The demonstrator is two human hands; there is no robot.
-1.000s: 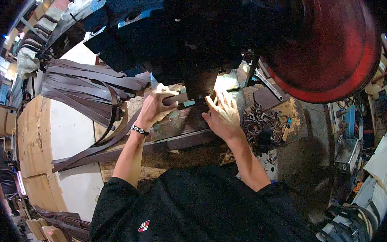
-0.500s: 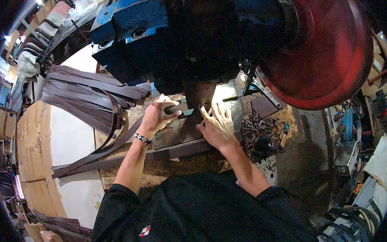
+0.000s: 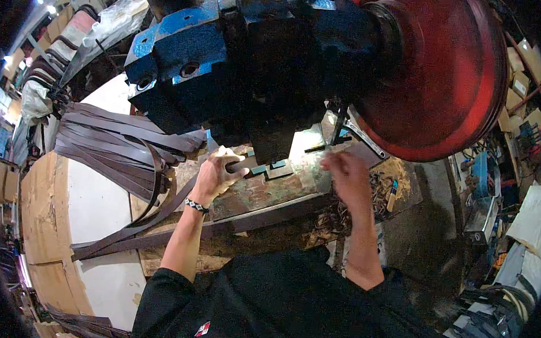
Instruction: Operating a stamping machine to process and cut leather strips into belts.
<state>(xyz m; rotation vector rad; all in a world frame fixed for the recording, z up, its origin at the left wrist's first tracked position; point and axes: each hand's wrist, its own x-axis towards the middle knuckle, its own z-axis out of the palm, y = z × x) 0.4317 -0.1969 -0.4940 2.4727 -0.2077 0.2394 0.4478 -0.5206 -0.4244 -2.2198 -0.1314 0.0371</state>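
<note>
Nearest me, one long strap [image 3: 130, 242] lies along the near edge of the single metal plate [image 3: 244, 197] on the table [image 3: 219, 246]. Beyond it, two hands, both mine. My left hand [image 3: 216, 177], at the plate's left side, grips one brown strap [image 3: 242, 163] near its end, between thumb and fingers. My right hand [image 3: 349, 174] is raised over the plate's right edge, fingers bent and blurred; whether they hold anything, I cannot tell. Toward the table's right edge: one pile of scraps [image 3: 382, 187], too jumbled to count, and one slim tool [image 3: 393, 194]. Farther: one wrench [image 3: 371, 143]; leftward, one bunch of overlapping straps [image 3: 123, 138]. Overhead: one blue machine [image 3: 258, 63], one red wheel [image 3: 450, 74].
</note>
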